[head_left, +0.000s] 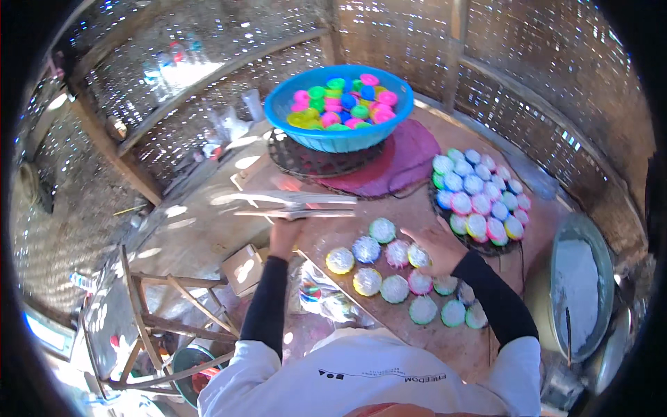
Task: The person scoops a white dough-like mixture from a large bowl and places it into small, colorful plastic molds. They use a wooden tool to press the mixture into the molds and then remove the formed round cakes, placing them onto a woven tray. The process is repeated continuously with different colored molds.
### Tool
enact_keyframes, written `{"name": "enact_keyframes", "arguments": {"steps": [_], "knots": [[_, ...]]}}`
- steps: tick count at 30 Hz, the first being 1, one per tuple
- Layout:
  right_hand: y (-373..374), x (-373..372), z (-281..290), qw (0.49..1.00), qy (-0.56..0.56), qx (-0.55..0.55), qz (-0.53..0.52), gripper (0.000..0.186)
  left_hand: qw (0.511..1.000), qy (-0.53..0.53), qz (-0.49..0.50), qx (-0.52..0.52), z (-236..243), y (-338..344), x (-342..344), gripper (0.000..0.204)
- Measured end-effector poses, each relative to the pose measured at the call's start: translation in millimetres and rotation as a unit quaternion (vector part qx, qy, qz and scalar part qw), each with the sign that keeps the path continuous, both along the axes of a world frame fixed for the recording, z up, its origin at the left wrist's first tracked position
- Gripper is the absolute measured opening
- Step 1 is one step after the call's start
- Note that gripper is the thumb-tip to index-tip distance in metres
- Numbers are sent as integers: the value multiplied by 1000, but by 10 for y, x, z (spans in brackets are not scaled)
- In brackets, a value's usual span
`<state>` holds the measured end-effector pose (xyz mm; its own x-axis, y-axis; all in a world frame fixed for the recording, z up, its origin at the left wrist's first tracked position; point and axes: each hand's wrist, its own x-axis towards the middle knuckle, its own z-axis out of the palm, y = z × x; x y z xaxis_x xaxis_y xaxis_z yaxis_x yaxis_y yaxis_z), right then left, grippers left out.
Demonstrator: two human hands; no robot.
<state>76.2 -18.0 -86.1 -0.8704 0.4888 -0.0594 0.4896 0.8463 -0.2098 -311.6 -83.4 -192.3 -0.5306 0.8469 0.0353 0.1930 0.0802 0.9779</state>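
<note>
The right hand's (439, 248) fingers spread apart over loose, white-topped round coloured cups (394, 289) on the brown table (318, 241); contact is unclear. The left hand (283, 236) seems clamped on a blurred, long flat pale piece (316, 213). Judging by their tops, these cups look filled but ungathered; farther right, a packed batch (474, 185) on a dark round tray (505, 248) looks finished. A far blue plastic basin (340, 142) holds bright cups (349, 101), apparently unfilled; a right-hand greenish tub (603, 260) holds white material (578, 281).

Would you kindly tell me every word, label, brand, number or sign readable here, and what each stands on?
White shirt: dark printed lettering across the front; the larger letters are legible, but I won't copy them; the smaller print is too small to read.
Small pale item at the far left: coloured markings, too small and blurred to read.
</note>
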Motion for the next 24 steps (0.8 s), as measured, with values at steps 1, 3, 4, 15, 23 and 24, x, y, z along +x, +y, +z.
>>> {"name": "enact_keyframes", "arguments": {"steps": [1,3,4,15,23,24], "knots": [[-13,2,6,1000,-5,-4,-4,90,999,-7,-26,37,-132,142,12,45],[-7,5,12,1000,10,-12,-3,89,996,16,-79,36,-128,341,171,58],[4,16,-18,1000,28,-11,3,89,994,46,-101,-3,-49,389,246,64],[22,37,25,997,74,3,25,89,969,220,-84,-78,-196,706,421,68],[69,25,45,995,77,20,52,84,879,433,199,19,178,209,720,38],[83,28,49,995,81,20,60,84,896,403,184,35,223,138,708,35]]}}
